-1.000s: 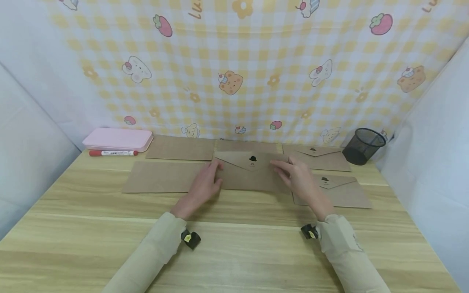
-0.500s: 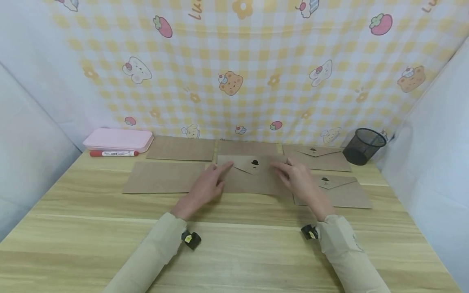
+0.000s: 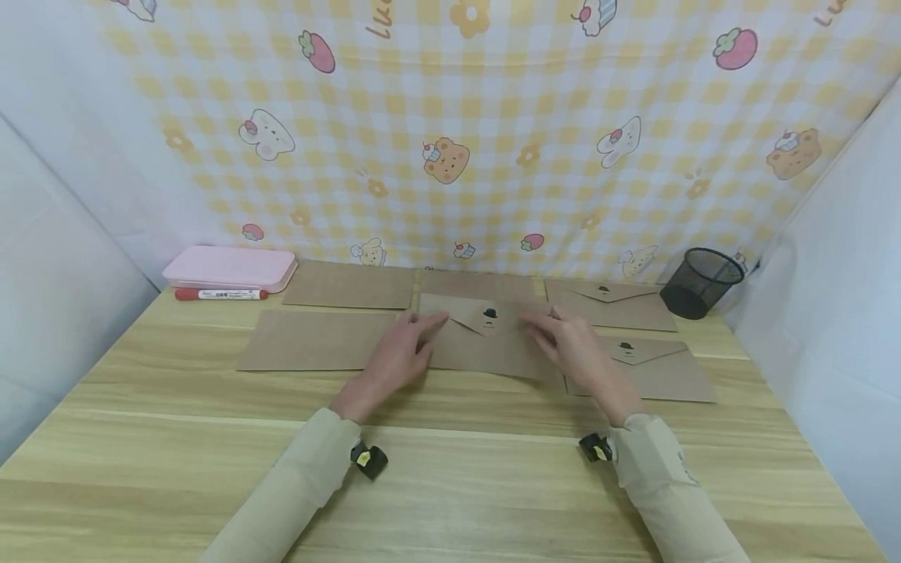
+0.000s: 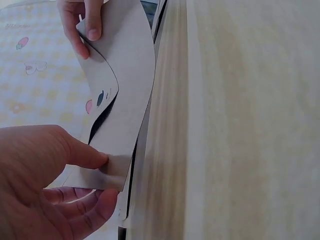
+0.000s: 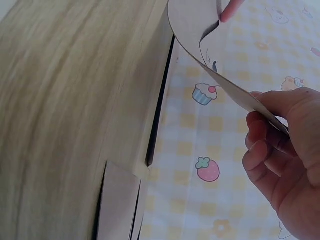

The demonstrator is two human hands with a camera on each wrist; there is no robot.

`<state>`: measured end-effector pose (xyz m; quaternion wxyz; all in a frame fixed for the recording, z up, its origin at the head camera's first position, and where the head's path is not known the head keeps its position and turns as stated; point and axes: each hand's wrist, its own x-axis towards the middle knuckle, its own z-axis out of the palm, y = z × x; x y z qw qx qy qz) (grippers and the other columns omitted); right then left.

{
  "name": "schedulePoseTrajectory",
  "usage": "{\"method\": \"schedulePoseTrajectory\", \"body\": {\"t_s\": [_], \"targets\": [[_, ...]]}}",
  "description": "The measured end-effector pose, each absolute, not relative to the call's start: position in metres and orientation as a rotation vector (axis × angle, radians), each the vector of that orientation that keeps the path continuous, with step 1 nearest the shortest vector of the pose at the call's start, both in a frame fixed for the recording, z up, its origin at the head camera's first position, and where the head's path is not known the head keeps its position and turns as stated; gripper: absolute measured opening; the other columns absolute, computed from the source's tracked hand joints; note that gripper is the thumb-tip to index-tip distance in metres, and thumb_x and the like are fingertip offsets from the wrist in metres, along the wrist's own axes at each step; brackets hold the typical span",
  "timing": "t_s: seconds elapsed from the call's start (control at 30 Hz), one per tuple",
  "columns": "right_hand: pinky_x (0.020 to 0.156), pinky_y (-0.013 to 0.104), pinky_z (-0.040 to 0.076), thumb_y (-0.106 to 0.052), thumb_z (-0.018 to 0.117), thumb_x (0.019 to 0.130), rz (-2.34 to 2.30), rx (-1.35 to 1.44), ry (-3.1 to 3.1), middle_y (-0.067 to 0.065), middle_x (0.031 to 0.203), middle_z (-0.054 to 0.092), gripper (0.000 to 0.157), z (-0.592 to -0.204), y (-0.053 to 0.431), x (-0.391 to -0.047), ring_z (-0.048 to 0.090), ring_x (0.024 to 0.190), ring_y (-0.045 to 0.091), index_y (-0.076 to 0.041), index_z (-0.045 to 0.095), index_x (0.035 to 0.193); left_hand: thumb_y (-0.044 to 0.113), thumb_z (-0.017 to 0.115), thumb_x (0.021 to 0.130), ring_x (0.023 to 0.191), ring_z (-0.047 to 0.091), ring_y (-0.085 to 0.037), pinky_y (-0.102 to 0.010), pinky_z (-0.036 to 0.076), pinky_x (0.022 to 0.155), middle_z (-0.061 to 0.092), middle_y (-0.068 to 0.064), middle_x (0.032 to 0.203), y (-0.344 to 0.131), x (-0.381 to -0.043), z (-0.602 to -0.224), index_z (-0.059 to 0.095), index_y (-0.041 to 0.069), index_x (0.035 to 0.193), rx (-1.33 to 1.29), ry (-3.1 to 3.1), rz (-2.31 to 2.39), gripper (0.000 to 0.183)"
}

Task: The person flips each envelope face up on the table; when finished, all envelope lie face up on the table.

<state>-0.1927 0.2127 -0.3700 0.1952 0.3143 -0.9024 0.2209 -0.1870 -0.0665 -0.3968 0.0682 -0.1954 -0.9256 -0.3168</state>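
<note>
Left hand [image 3: 397,352]: thumb and fingers pinched together on the left end of a kraft paper envelope [image 3: 486,356], thumb on the flap side. Right hand [image 3: 573,344]: thumb and fingers likewise closed on the right end of the same envelope.

Kraft paper envelope, one, held between the two hands at the middle of the surface; pointed flap toward the viewer, printed with a black bowler hat and moustache; paper bowed along its length, right end raised.

Surface [image 3: 450,500]: pale wood-grain top, carrying:
- plain envelopes at left, two: one at the back [image 3: 349,285], one in front [image 3: 313,342];
- back centre envelope [image 3: 479,282], one, partly hidden behind the held piece;
- hat-printed envelopes at right, two: one at the back [image 3: 611,306], one in front [image 3: 658,371];
- pink case [image 3: 231,267], back left corner;
- red-and-white marker [image 3: 221,295], lying along the front of the case;
- black mesh pen cup [image 3: 700,283], back right corner.

Room: yellow-and-white gingham cloth [image 3: 394,102] behind, with cartoon bears, strawberries and cupcakes; plain white sheeting [image 3: 56,258] at both sides. Beige sleeves [image 3: 281,493], two, each with a small black device [image 3: 369,460] at the wrist.
</note>
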Motion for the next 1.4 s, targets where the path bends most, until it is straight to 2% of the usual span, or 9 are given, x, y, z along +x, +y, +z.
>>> {"method": "schedulePoseTrajectory", "body": {"t_s": [0.17,0.63,0.8,0.9,0.97,1.03,1.1,1.2,1.4], "targets": [[0.046,0.021,0.038,0.0,0.066,0.084,0.617,0.878,-2.533,0.007,0.077,0.057,0.026,-0.3692,0.2117,-0.1919,0.04,0.053,0.008,-0.005,0.068,0.109,-0.002,0.062,0.083,0.071,0.042,-0.017,-0.026,0.042,0.059,0.05,-0.008,0.094,-0.0679,-0.1876,-0.398,0.055,0.01,0.13,-0.582,-2.767,-0.918,0.049],[0.045,0.022,0.038,-0.004,0.067,0.085,0.578,0.873,-2.568,0.007,0.08,0.06,0.024,-0.3719,0.2123,-0.1924,0.039,0.053,0.008,-0.006,0.068,0.109,-0.002,0.063,0.083,0.067,0.039,-0.015,-0.025,0.038,0.055,0.046,-0.004,0.083,-0.0699,-0.1876,-0.4008,0.055,0.008,0.129,-0.616,-2.772,-0.902,0.048],[0.047,0.023,0.036,-0.011,0.067,0.086,0.538,0.833,-2.758,0.008,0.082,0.063,0.034,-0.3694,0.2125,-0.1913,0.034,0.046,0.006,-0.006,0.062,0.12,-0.002,0.065,0.082,0.071,0.04,-0.016,-0.027,0.038,0.058,0.051,-0.005,0.087,-0.07,-0.1873,-0.4004,0.056,0.007,0.127,-0.617,-2.788,-0.895,0.047],[0.047,0.026,0.035,-0.017,0.067,0.086,0.518,0.822,-2.898,0.005,0.07,0.057,0.045,-0.367,0.2132,-0.1894,0.031,0.044,0.007,-0.008,0.055,0.129,-0.002,0.065,0.082,0.074,0.041,-0.017,-0.028,0.039,0.06,0.054,-0.006,0.094,-0.07,-0.1867,-0.3999,0.056,0.006,0.127,-0.601,-2.81,-0.895,0.047],[0.049,0.029,0.037,-0.019,0.069,0.085,0.51,0.821,-2.966,0.005,0.071,0.056,0.052,-0.3659,0.2136,-0.1882,0.033,0.045,0.009,-0.009,0.05,0.133,-0.002,0.064,0.082,0.074,0.041,-0.017,-0.028,0.039,0.061,0.055,-0.006,0.094,-0.0705,-0.1865,-0.3999,0.056,0.006,0.128,-0.586,-2.826,-0.895,0.047],[0.061,0.034,0.046,-0.019,0.07,0.083,0.509,0.833,-3.003,0.01,0.085,0.062,0.058,-0.365,0.2138,-0.187,0.05,0.057,0.015,-0.009,0.047,0.136,-0.001,0.064,0.082,0.074,0.041,-0.017,-0.028,0.039,0.061,0.054,-0.006,0.093,-0.0708,-0.1864,-0.3999,0.055,0.006,0.128,-0.574,-2.841,-0.894,0.047],[0.079,0.041,0.048,-0.019,0.071,0.081,0.515,0.841,-3.028,0.015,0.112,0.061,0.063,-0.3644,0.2141,-0.1862,0.06,0.084,0.024,-0.008,0.044,0.137,-0.001,0.064,0.083,0.073,0.041,-0.017,-0.028,0.039,0.06,0.051,-0.005,0.089,-0.071,-0.1864,-0.4,0.055,0.006,0.129,-0.565,-2.854,-0.896,0.047],[0.099,0.048,0.036,-0.021,0.073,0.079,0.536,0.846,-3.064,0.015,0.136,0.046,0.068,-0.3644,0.2146,-0.1853,0.046,0.121,0.033,-0.007,0.043,0.138,0.0,0.064,0.083,0.073,0.041,-0.016,-0.027,0.039,0.059,0.051,-0.004,0.088,-0.0708,-0.1867,-0.3998,0.055,0.007,0.129,-0.555,-2.876,-0.889,0.047],[0.1,0.05,0.034,-0.031,0.077,0.074,0.517,0.842,-3.113,0.015,0.137,0.045,0.077,-0.3658,0.2158,-0.1847,0.043,0.123,0.035,-0.007,0.043,0.138,0.0,0.062,0.084,0.073,0.043,-0.016,-0.026,0.04,0.058,0.054,-0.007,0.093,-0.07,-0.1874,-0.3993,0.054,0.007,0.13,-0.546,-2.926,-0.851,0.047]]}}
